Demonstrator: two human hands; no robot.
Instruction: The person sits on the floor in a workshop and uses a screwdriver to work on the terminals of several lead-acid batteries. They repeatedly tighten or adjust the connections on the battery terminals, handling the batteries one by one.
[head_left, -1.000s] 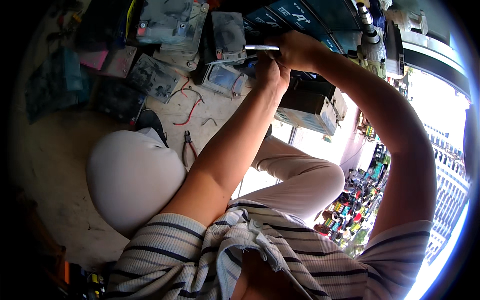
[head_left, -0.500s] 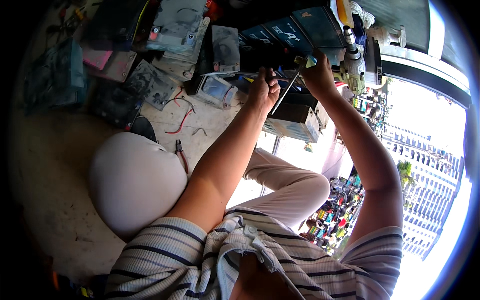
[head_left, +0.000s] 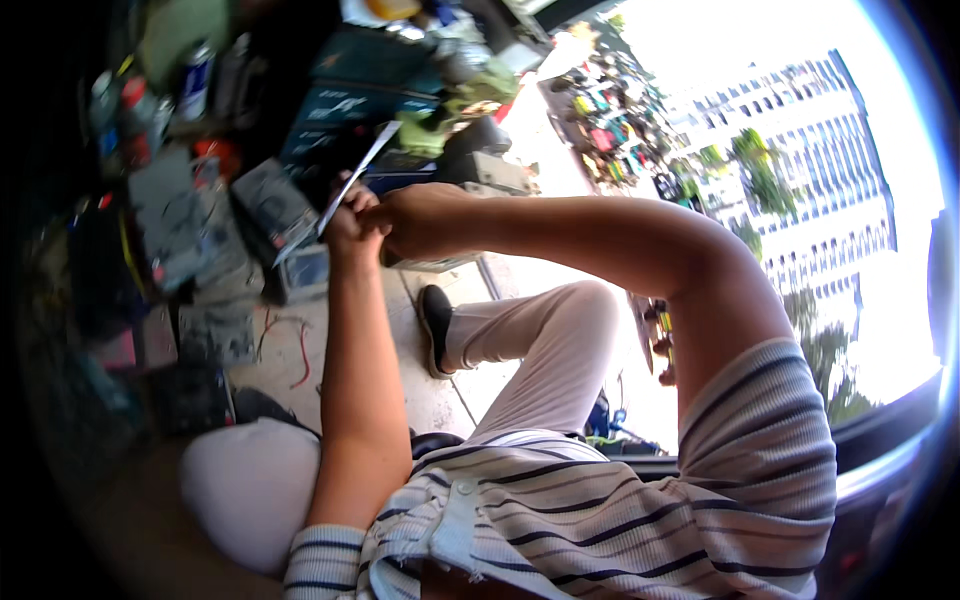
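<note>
My two hands meet in front of the stacked dark teal boxes (head_left: 360,108), left of the middle. The fingers of my left hand (head_left: 350,218) are curled in beside a long, thin, shiny strip (head_left: 372,163), which slants up and to the right across them. My right hand (head_left: 425,222) is closed and pressed against the left one, its fingers turned inward. Whatever it grips is hidden. Just left of the hands lies a dusty grey battery (head_left: 273,205). Motion blur hides the strip's exact kind.
More used batteries (head_left: 165,215) crowd the left side, with bottles and a spray can (head_left: 195,82) behind. Red wire (head_left: 303,358) lies on the tiled floor (head_left: 400,330). My knees and a dark shoe (head_left: 435,328) are below. At right is a bright street with parked motorbikes (head_left: 600,120).
My view has swung to the right, so the scene sits further left. My hands, apart before, have come together. The right forearm now reaches across, and the strip lies against the left fingers.
</note>
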